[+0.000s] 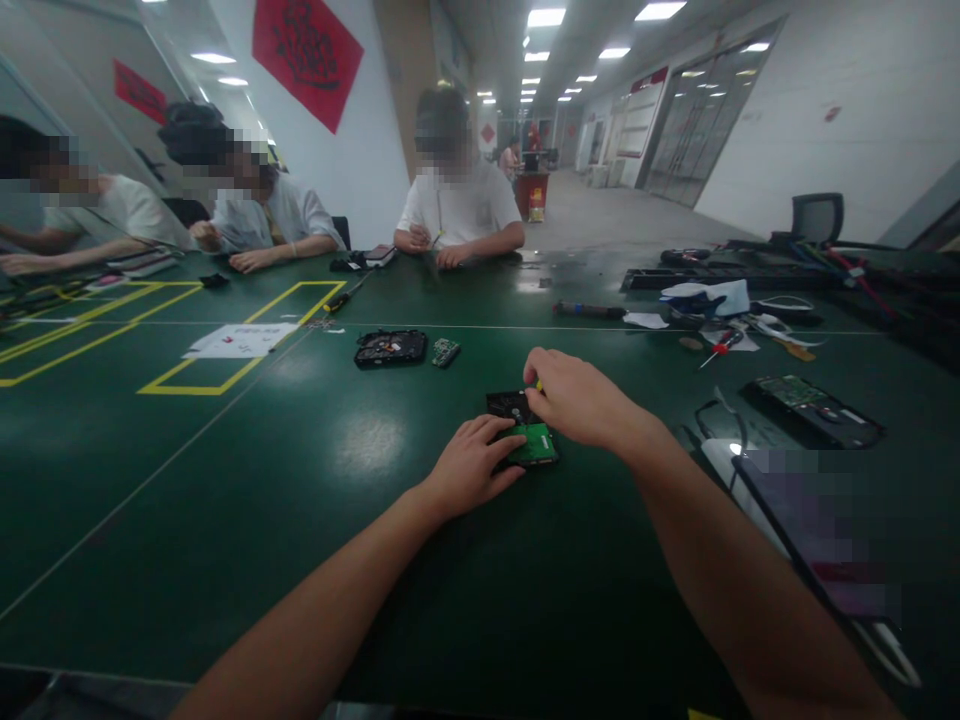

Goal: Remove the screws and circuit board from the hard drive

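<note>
In the head view a hard drive [510,405] lies on the green table, its black casing toward the far side and its green circuit board [538,443] toward me. My left hand [476,460] grips the drive from the left, fingers across the board and thumb along its near edge. Over the drive's far right corner, my right hand [574,395] is closed around a screwdriver [539,385]. Only a bit of its yellow handle shows; the tip is hidden behind the fingers.
Beyond the drive are another black drive casing [390,348] and a small circuit board [445,352]. To the right lie another hard drive [814,410], a red-handled screwdriver [721,347], cables and a tablet-like device [817,530]. A person [459,215] sits opposite; others sit left.
</note>
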A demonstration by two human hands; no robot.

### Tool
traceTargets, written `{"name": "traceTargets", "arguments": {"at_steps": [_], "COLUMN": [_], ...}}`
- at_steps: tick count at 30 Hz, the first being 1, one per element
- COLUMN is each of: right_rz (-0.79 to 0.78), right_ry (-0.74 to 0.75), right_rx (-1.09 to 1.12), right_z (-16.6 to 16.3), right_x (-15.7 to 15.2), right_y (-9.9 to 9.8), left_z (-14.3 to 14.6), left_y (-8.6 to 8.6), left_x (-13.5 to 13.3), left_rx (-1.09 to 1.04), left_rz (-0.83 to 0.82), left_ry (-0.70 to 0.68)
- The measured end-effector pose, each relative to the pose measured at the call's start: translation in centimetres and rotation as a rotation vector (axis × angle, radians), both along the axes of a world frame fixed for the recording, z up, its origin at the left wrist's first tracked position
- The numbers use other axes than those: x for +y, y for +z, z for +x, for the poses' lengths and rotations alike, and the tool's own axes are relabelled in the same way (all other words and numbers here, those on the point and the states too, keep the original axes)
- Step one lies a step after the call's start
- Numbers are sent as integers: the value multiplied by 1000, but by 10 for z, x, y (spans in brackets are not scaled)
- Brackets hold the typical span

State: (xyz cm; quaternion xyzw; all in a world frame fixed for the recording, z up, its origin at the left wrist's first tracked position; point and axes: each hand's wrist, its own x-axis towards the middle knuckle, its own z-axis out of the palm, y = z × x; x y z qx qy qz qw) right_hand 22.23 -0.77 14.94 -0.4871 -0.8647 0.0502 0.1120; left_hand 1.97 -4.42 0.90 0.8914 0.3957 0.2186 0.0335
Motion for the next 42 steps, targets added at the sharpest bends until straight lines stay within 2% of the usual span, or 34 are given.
{"name": "traceTargets", "arguments": {"at_steps": [8,13,19,21,25,27,34,39,42], "right_rz": [-12,15,-26,-30,3,25,-15,17,-12], "right_ry": [42,-33,137,118,-70,-102,12,-94,5], "right_rx": [42,-38,1,-24,-140,-158,-19,-75,-48], "right_z": [-3,0,7,7,2,0,2,1,1], "right_x": [-4,-3,1,0,-3,-5,-2,-4,-4], "right_y": [0,3,8,10,9,7,3,2,5], "left_z": [0,-1,-1,-1,-1,-1,-1,0,-1], "left_y": [-1,-1,1,0,-1,-1,0,1,1], "left_x": [1,0,0,1,1,2,1,0,0], "left_rx": [7,-12,5,7,-1,-5,-3,-4,4], "left_rz": [0,-10,-7,-5,-11,-12,-8,-11,-15], "left_ry": [1,-2,-3,-3,-7,-8,-5,-2,-1]}}
